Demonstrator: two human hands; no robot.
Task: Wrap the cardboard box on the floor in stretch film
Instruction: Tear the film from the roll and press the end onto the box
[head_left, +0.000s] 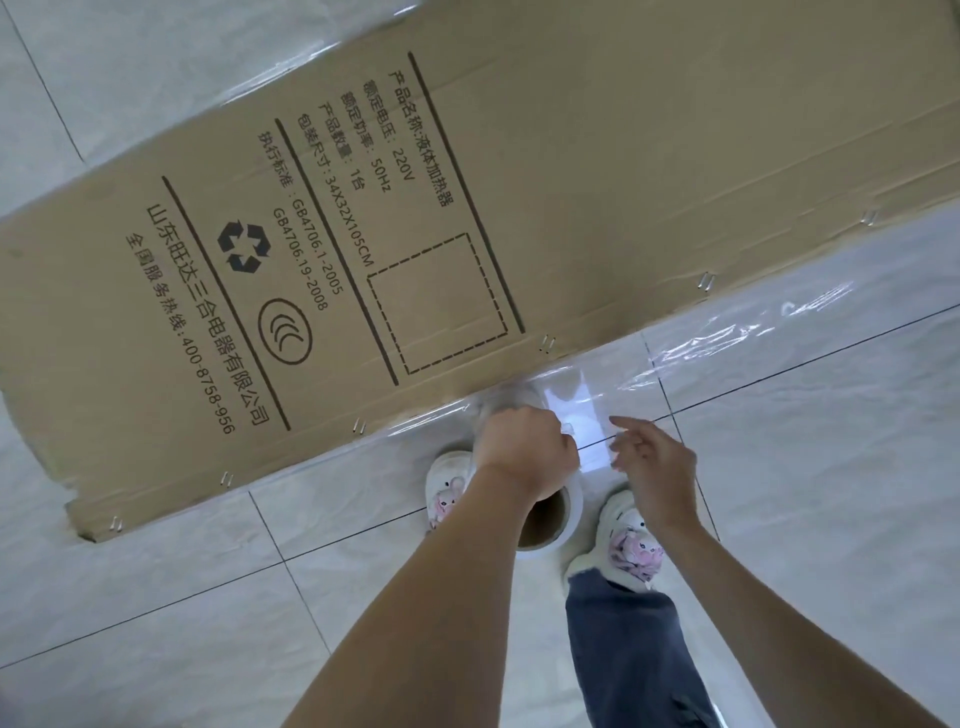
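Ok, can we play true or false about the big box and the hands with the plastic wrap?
1. The cardboard box lies flat on the tiled floor. True.
2. The left hand is empty. False: it grips the roll of stretch film.
3. The right hand has its fingers spread beside the film, not wrapped round the roll. True.
4. The box has a recycling sign printed on it. True.
5. The roll stands on top of the box. False: it is off the box, near its edge, between the person's shoes.
6. The floor is covered in green carpet. False: it is pale tile.
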